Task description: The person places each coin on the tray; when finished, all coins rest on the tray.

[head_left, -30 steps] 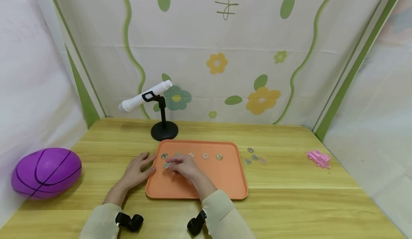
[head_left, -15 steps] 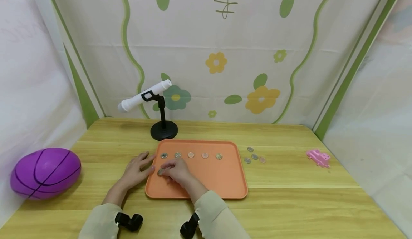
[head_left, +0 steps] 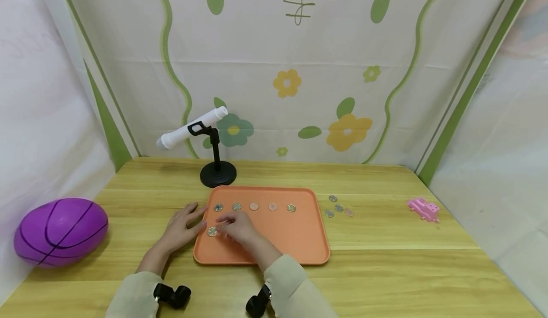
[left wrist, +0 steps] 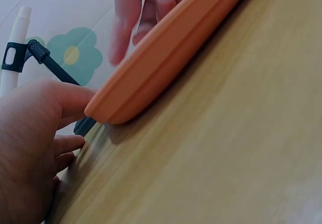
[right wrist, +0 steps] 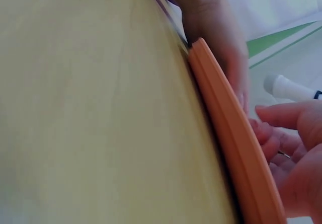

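Observation:
An orange tray [head_left: 274, 246] lies on the table, with a row of several coins [head_left: 254, 207] near its far side. A lone silvery coin [head_left: 212, 231] lies flat below the row's left end. Just right of that coin is my right hand [head_left: 240, 230], its thumb and index finger apart. In the right wrist view, the other fingers of this right hand [right wrist: 297, 153] are curled, and a thin shiny edge [right wrist: 284, 154], seemingly a coin, shows among them. My left hand [head_left: 181, 227] rests at the tray's left rim, fingers extended, thumb and index touching the edge.
Several loose coins [head_left: 339, 208] lie on the table right of the tray. A white microphone [head_left: 192, 128] on a black stand [head_left: 218, 173] stands behind it. A purple ball [head_left: 62, 231] sits at far left, a pink toy [head_left: 424, 210] at right.
My right hand brought a silvery coin down and left within the tray, then let it go; its fingers have drawn slightly right. The left hand has stayed in place.

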Available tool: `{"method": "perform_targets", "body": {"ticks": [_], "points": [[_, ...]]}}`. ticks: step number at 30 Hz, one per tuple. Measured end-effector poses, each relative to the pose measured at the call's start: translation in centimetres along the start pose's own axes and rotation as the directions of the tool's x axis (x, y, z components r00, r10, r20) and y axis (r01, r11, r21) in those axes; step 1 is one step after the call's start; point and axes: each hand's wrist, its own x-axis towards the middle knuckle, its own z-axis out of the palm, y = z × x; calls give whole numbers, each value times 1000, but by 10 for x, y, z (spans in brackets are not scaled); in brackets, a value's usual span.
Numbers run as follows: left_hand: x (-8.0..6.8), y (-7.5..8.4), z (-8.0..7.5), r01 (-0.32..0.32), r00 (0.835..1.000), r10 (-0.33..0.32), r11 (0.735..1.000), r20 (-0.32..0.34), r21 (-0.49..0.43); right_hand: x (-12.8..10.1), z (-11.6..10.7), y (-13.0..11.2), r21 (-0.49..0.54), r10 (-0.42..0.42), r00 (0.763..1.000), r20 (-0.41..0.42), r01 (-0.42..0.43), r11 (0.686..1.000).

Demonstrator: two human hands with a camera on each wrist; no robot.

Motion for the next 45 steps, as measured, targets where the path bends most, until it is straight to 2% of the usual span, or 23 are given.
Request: {"method": "perform_targets", "body": {"ticks": [6,11,19,28,30,33,39,42,45], "points": [[-1,-3,2,-10,1000,10,1000,12,-14,-11,-40,-8,81,-66,998,23,64,995],[-1,-3,1,-18,1000,19,1000,20,-25,-27,-87,-18,14,-93,996,11,93,996],[-2,-5,1,-14,999,14,1000,36,-15,-44,-160,-7,-26,-91,986,-138,88,996],[-1,-3,0,-16,999,18,999,49,-29,-66,-229,19,-69,-78,966,-245,63,996],[-1,-3,0,-14,999,15,1000,52,-28,-68,-239,26,-66,-51,962,-269,35,997],[-1,-3,-1,-10,998,12,1000,55,-25,-68,-250,36,-70,-31,965,-261,13,997],[-1,-2,-2,-4,998,6,1000,67,-28,-67,-260,57,-38,55,964,-258,-67,997],[-1,-2,-2,2,997,0,999,72,-33,-66,-261,65,-75,76,957,-280,-101,992],[-2,-2,-3,4,997,-2,999,73,-35,-64,-260,70,-143,46,952,-302,-93,985]]}}
